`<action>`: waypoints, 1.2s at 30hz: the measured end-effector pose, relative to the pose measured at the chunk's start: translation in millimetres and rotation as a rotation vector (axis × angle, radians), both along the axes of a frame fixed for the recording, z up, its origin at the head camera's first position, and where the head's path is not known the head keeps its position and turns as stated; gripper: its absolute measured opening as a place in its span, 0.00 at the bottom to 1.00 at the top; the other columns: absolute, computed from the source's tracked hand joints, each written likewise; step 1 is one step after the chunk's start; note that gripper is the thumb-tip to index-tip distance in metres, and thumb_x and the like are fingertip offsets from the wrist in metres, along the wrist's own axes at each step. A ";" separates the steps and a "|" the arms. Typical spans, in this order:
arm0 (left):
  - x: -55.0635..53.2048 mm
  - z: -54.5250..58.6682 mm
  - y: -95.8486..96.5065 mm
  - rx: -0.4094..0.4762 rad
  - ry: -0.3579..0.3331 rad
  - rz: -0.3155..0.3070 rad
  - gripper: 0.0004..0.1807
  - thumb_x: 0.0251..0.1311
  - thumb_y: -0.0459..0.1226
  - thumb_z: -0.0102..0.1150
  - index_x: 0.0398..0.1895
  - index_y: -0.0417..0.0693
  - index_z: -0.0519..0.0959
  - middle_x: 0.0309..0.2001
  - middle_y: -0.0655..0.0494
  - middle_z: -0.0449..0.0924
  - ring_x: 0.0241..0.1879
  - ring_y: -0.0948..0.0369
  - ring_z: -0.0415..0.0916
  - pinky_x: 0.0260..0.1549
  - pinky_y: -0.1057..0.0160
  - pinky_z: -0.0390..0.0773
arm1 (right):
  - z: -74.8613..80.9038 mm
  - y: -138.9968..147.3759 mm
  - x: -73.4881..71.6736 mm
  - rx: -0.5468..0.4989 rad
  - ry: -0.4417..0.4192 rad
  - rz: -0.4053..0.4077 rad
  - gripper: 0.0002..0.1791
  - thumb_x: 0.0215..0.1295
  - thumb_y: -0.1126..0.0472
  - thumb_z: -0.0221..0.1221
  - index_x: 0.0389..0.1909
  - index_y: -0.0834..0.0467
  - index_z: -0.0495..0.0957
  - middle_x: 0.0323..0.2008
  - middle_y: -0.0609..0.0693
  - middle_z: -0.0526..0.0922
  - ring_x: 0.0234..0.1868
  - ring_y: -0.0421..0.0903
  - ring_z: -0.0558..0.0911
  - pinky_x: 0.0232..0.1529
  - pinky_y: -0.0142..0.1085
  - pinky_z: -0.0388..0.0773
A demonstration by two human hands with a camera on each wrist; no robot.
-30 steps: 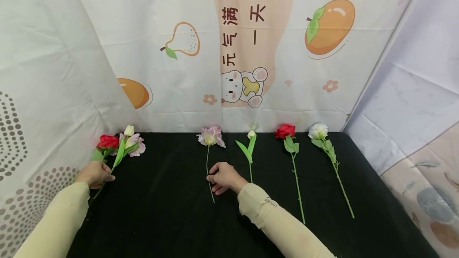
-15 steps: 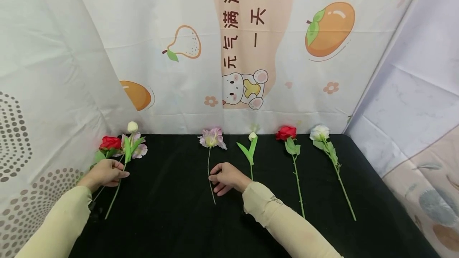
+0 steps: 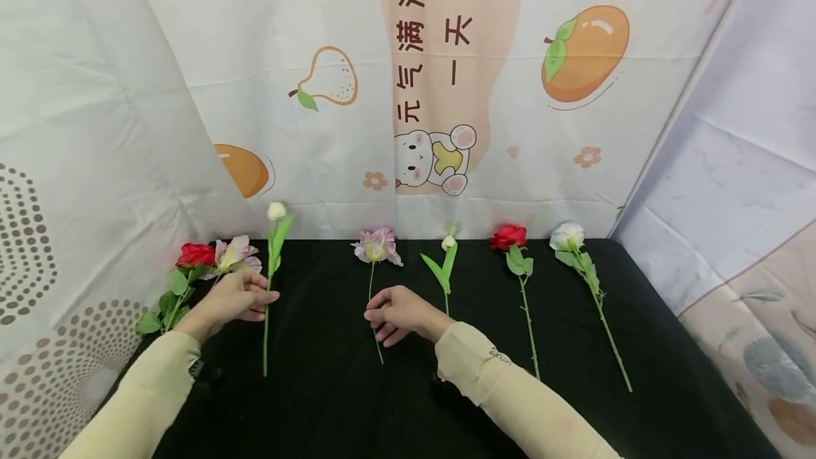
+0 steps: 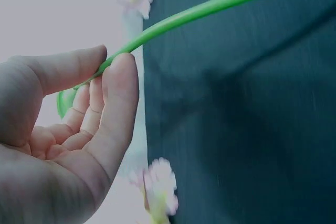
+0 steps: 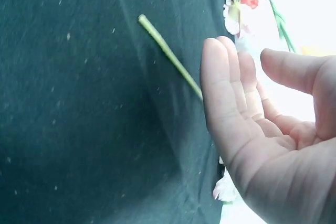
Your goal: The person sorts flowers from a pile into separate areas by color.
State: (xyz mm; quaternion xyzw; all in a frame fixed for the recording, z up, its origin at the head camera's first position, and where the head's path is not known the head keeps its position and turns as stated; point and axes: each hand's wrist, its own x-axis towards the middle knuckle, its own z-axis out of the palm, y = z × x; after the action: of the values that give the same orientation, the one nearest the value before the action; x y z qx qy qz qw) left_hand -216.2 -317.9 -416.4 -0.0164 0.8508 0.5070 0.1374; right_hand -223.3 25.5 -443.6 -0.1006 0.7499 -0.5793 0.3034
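Observation:
My left hand (image 3: 232,299) pinches the green stem of a white tulip (image 3: 276,212) between thumb and fingertips. In the left wrist view that stem (image 4: 210,9) slants up from the fingertips and casts a shadow on the black cloth. My right hand (image 3: 408,314) hovers by the thin stem of a light purple flower (image 3: 377,245), which lies in the middle. Thumb and fingers of this hand stand apart in the right wrist view, and the stem's lower end (image 5: 170,56) shows beyond the fingers.
A red rose (image 3: 195,255) and another light purple flower (image 3: 236,253) lie left of the held tulip. To the right lie a second white tulip (image 3: 449,242), a second red rose (image 3: 508,236) and a white rose (image 3: 567,236). A printed curtain (image 3: 331,154) hangs behind the black cloth (image 3: 331,402).
My left hand has moved right, drawing the white tulip away from the red rose and the purple flower at the left. The right hand has stayed almost in place beside the middle purple flower.

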 end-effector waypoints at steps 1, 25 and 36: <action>-0.8 0.3 6.4 0.024 -0.001 -0.004 0.23 0.68 0.37 0.65 0.53 0.30 0.67 0.42 0.42 0.78 0.34 0.56 0.79 0.36 0.57 0.86 | 1.1 -0.4 1.1 -0.010 0.004 0.012 0.10 0.71 0.62 0.63 0.49 0.63 0.79 0.41 0.64 0.85 0.32 0.51 0.87 0.33 0.44 0.87; 3.7 8.1 163.6 0.438 0.128 -0.110 0.17 0.63 0.34 0.69 0.47 0.37 0.72 0.35 0.49 0.81 0.33 0.56 0.82 0.38 0.53 0.86 | 15.4 29.9 36.4 -0.110 0.163 0.057 0.14 0.72 0.63 0.62 0.51 0.68 0.80 0.38 0.57 0.87 0.35 0.53 0.88 0.35 0.44 0.87; 15.3 9.1 192.1 0.520 0.147 -0.160 0.17 0.64 0.33 0.69 0.49 0.37 0.72 0.39 0.48 0.81 0.35 0.54 0.83 0.38 0.55 0.86 | 14.3 57.4 51.2 -0.095 0.218 0.031 0.10 0.72 0.60 0.63 0.45 0.64 0.81 0.33 0.55 0.86 0.31 0.52 0.87 0.33 0.44 0.87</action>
State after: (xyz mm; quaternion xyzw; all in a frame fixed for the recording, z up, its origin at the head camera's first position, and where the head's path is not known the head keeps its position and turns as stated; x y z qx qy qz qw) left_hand -200.9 -125.8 -407.4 0.1235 0.6983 0.6957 0.1146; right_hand -172.1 83.0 -429.3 -0.1889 0.7484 -0.5950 0.2241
